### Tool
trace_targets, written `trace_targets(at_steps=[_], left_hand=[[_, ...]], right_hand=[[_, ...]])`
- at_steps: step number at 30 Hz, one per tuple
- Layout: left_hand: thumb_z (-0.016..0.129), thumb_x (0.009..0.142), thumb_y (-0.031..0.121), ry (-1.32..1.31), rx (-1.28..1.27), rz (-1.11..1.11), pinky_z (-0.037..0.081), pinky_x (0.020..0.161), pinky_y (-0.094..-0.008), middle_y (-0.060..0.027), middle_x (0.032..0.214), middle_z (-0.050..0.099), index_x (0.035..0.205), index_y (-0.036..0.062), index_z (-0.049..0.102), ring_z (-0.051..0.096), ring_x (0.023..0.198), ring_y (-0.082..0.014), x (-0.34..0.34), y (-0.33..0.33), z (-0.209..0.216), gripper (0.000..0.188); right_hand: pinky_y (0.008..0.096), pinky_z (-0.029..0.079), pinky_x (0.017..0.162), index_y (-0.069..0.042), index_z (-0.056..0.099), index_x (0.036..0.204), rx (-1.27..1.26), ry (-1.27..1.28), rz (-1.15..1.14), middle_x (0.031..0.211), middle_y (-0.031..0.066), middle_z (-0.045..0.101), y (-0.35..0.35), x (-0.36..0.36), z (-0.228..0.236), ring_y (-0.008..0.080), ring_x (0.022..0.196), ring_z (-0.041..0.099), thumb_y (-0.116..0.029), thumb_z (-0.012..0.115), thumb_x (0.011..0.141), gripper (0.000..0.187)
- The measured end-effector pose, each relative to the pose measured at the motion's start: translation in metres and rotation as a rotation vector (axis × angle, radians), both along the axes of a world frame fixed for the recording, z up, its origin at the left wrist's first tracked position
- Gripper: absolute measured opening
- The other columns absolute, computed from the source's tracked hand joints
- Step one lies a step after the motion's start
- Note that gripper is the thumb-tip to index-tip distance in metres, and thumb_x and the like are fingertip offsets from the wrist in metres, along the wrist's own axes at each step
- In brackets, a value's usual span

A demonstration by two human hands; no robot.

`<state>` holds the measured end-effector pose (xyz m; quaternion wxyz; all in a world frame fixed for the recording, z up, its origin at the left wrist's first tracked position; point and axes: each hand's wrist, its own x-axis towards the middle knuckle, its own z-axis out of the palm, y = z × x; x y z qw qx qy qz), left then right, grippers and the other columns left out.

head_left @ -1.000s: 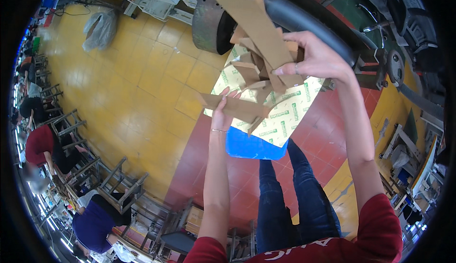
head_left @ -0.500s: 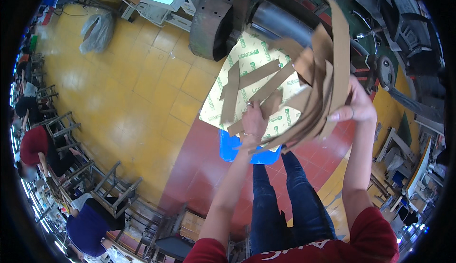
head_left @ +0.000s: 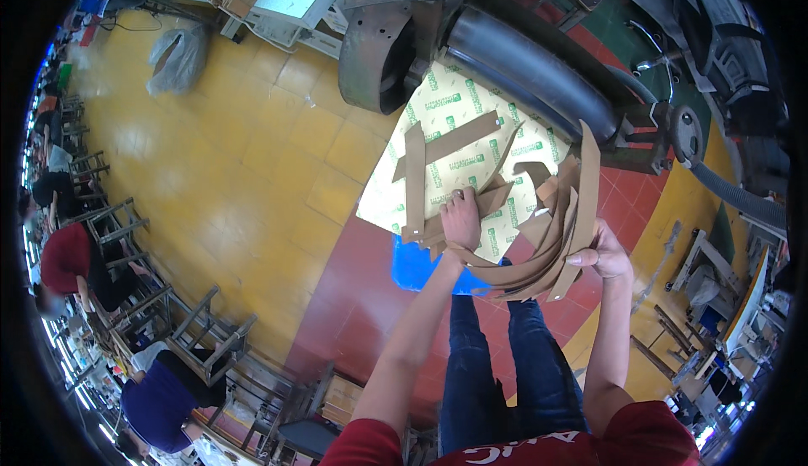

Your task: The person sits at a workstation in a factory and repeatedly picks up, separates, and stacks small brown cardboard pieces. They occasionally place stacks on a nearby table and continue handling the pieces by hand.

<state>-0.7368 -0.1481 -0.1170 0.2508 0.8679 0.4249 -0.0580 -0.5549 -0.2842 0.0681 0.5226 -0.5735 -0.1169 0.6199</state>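
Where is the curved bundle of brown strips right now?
In the head view, lower right of centre, the bundle of brown strips is in the right hand, curving across the lower right edge of the patterned sheet toward the left hand.

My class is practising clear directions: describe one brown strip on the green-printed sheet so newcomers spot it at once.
Find the large dark roller, then the green-printed sheet just below it in the picture. On that sheet's left side lies the target strip. It runs almost straight up and down the picture, crossing over a slanted strip.
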Motion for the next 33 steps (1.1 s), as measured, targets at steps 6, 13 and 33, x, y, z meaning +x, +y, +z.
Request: trace_targets(at_steps=[6,13,33], left_hand=[[0.064,0.073,0.005,-0.019,-0.148,0.149,0.047,0.079,-0.0413,-0.0144,0.086,0.064,0.126,0.0046,0.044,0.065,0.078,-0.0338,0.003,-0.005,0.006,0.057],[0.065,0.067,-0.003,-0.477,-0.326,0.274,0.032,0.106,-0.0491,-0.0285,0.132,0.041,0.122,0.0004,0.054,0.039,0.121,-0.0448,-0.019,0.042,0.026,0.056],[0.071,0.074,0.019,-0.536,-0.599,0.426,0.053,0.079,-0.0399,-0.0230,0.097,0.068,0.116,-0.0028,0.057,0.067,0.090,-0.0352,-0.013,0.039,0.017,0.049]], right_hand=[[0.0253,0.049,0.078,0.001,0.066,0.099,0.029,0.022,0.013,0.093,0.0039,0.069,0.001,0.000,-0.002,0.0104,0.083,0.063,-0.004,0.082,0.060,0.042],[0.0242,0.049,0.075,0.001,0.065,0.099,0.039,0.003,0.014,0.090,0.0029,0.069,-0.013,0.005,0.000,0.0104,0.081,0.063,-0.005,0.084,0.054,0.049],[0.0253,0.050,0.076,0.000,0.067,0.097,0.119,0.177,0.105,0.092,0.0035,0.070,-0.023,-0.020,0.003,0.0102,0.081,0.063,0.001,0.082,0.059,0.041]])
